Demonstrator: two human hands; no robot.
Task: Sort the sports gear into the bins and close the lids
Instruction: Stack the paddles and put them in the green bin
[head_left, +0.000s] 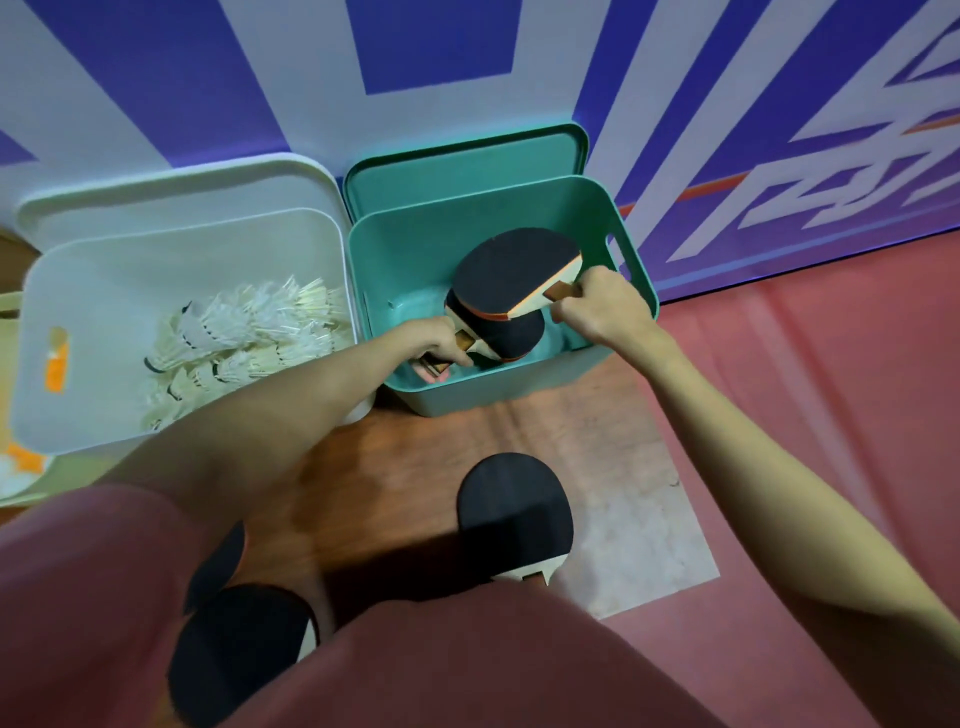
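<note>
Both hands reach into the green bin. My right hand grips the handle of a black-faced table tennis paddle, held over the bin. My left hand holds the handle of a second black paddle lying lower inside the bin. The white bin on the left holds several white shuttlecocks. Each bin's lid leans open behind it: the green lid and the white lid.
On the wooden floor near me lies another black paddle. Two more black paddles sit at the lower left, partly hidden by my pink-clad legs. A purple and white wall stands behind the bins. Red matting covers the floor to the right.
</note>
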